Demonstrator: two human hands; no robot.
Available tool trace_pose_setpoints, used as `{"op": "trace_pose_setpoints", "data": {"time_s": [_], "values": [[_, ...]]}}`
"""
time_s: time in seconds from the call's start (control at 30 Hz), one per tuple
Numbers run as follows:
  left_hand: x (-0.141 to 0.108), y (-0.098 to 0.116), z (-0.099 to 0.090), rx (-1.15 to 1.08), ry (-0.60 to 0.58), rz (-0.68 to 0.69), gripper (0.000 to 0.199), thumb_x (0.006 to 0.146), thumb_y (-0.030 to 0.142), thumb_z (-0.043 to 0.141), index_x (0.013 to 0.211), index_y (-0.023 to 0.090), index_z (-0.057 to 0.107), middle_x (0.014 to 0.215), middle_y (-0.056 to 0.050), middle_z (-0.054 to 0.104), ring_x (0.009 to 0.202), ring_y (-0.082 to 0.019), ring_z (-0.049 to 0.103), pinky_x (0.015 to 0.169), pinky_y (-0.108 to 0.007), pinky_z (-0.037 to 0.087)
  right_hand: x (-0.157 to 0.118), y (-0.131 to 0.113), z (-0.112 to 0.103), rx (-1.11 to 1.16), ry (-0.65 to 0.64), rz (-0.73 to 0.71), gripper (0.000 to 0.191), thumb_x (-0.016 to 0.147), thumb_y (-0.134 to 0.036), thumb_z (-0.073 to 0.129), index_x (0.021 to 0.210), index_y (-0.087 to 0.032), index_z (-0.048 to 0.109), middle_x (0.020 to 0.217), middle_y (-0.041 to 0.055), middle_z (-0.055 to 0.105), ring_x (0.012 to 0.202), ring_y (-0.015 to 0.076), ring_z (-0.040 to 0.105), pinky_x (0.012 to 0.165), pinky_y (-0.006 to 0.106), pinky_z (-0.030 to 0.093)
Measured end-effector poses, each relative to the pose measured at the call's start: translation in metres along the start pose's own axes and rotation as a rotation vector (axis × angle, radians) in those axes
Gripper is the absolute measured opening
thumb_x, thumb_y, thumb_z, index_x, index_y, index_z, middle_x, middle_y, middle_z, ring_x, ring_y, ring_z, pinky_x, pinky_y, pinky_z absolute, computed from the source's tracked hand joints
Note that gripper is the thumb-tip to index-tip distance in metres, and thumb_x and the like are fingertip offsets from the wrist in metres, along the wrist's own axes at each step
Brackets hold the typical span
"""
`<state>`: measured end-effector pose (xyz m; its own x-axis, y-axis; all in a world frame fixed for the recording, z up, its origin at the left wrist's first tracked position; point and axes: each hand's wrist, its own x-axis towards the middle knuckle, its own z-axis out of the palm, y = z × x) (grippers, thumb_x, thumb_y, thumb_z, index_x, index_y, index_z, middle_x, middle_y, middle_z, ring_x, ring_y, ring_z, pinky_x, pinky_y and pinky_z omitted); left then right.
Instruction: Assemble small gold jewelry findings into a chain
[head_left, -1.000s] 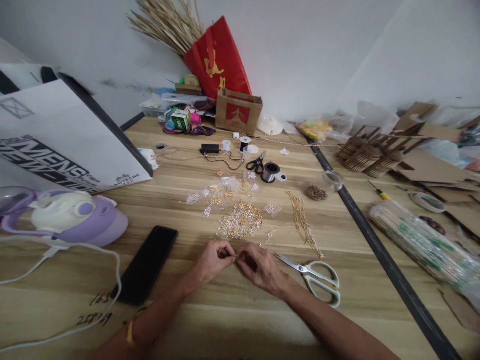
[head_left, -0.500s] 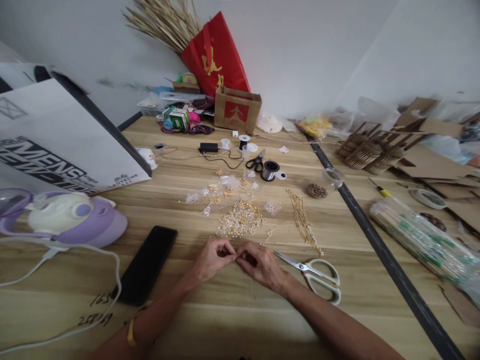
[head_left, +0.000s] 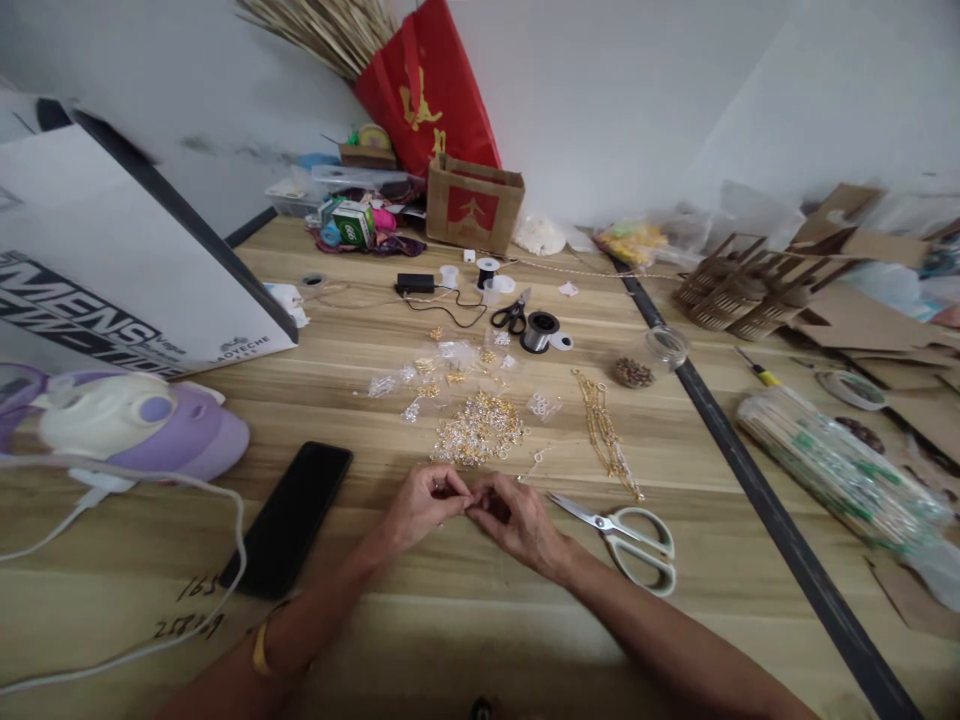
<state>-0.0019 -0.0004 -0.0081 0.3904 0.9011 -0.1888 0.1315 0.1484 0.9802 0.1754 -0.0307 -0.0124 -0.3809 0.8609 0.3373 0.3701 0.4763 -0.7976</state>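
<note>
My left hand (head_left: 424, 508) and my right hand (head_left: 517, 522) meet fingertip to fingertip low over the wooden table. Each is closed in a pinch; whatever sits between the fingers is too small to make out. Just beyond them lies a pile of gold and silver jewellery findings (head_left: 480, 428). A short piece of chain (head_left: 534, 463) rests near my right fingers. Farther right are several gold chains (head_left: 604, 430). White-handled scissors (head_left: 626, 540) lie beside my right wrist, blades pointing toward the hand.
A black phone (head_left: 289, 520) lies left of my left arm, near a white cable (head_left: 238, 520) and a purple-white device (head_left: 150, 425). Behind the pile are small bags of findings (head_left: 427, 375), a wire spool (head_left: 538, 332) and black scissors (head_left: 511, 314). A bead jar (head_left: 651, 360) stands right.
The view has shifted slightly, so the table things sit a little higher in the picture. Both hands stay pinched together in about the same place.
</note>
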Motion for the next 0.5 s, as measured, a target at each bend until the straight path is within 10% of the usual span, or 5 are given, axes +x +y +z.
{"op": "trace_pose_setpoints", "data": {"time_s": [0.5], "values": [[0.0019, -0.0049, -0.0037, -0.024, -0.015, -0.022, 0.01, 0.064, 0.022, 0.07, 0.064, 0.013, 0.067, 0.061, -0.002, 0.066, 0.06, -0.013, 0.058, 0.06, -0.024, 0.045, 0.0026, -0.0032, -0.0031, 0.013, -0.006, 0.038, 0.007, 0.088, -0.023, 0.054, 0.09, -0.018, 0.058, 0.073, 0.0023, 0.061, 0.063, 0.0128, 0.056, 0.059, 0.023, 0.044]]}}
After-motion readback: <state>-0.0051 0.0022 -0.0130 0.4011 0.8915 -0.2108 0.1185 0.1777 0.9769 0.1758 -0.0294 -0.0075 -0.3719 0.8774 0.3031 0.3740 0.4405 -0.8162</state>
